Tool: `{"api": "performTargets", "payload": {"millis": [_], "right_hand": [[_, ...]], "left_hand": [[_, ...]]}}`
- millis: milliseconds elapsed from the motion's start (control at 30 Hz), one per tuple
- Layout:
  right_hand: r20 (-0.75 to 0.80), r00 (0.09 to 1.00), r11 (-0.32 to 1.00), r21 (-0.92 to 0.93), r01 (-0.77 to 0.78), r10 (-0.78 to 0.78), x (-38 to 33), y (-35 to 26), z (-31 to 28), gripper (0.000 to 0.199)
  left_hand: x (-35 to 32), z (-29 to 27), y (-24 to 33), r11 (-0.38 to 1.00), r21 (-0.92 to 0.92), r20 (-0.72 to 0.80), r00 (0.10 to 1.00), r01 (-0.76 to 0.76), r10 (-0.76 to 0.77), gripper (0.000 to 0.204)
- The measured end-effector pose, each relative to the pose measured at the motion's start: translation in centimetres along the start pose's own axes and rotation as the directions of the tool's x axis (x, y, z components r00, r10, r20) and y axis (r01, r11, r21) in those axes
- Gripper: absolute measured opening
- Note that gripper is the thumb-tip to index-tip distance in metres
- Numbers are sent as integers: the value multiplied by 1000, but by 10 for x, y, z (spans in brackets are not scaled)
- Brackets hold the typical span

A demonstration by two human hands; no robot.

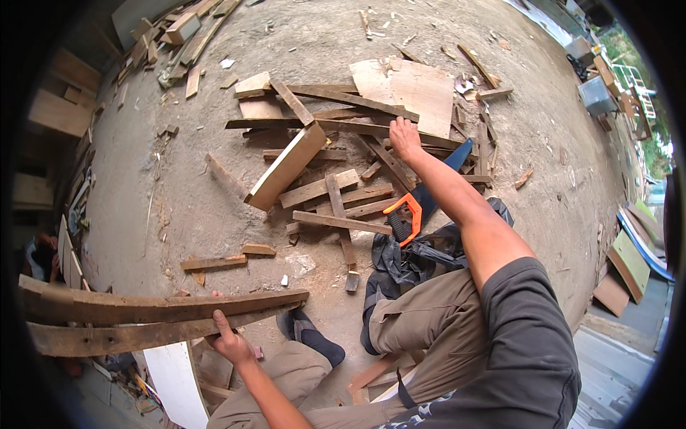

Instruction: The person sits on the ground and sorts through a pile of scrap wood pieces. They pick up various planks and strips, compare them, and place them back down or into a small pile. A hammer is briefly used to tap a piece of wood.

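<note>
My left hand (233, 344) is closed around two long, weathered wooden planks (143, 306) at the lower left, its thumb over the edge of the upper one. With my arm stretched out ahead, my right hand (405, 137) has its fingers curled over a long dark wooden strip (350, 126) on the scrap pile; the fingertips are partly hidden. A handsaw (406, 220) with an orange and black handle lies below my right forearm, which covers part of its dark blade. Short battens (339, 222) lie crisscrossed in the pile, near a pale upright block (287, 166).
A black plastic bag (421, 250) lies by my right knee. Pale plywood sheets (407, 89) rest behind the pile. More scrap wood (182, 30) is heaped at the far left. Coloured boards (629, 261) lean at the right, and a white board (175, 382) stands beside my left leg.
</note>
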State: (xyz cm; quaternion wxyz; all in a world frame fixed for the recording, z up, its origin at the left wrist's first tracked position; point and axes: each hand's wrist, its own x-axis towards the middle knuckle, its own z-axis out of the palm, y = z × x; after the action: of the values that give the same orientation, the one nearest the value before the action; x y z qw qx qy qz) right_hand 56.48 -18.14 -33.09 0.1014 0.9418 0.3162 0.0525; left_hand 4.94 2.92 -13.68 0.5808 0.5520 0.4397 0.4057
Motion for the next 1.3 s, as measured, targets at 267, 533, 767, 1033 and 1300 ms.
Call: {"api": "performTargets", "payload": {"millis": [267,533,767,1033,1300], "right_hand": [[61,995,996,15,83,-84,-9,14,2,23],[3,998,998,7,61,-61,20,60,-34,15],[-107,989,991,-103,90,-101,25,111,-71,16],[203,950,955,227,190,-237,-36,99,-43,19],[224,913,933,196,301,-342,-73,57,1,15]], "left_hand": [[3,-5,2,999,26,60,998,34,-36,48],[3,-3,-4,994,51,37,994,100,-102,45],[-6,4,1,993,113,75,997,14,-22,41],[-8,17,3,993,117,91,996,-34,24,44],[-17,27,11,977,203,105,993,-71,50,41]]}}
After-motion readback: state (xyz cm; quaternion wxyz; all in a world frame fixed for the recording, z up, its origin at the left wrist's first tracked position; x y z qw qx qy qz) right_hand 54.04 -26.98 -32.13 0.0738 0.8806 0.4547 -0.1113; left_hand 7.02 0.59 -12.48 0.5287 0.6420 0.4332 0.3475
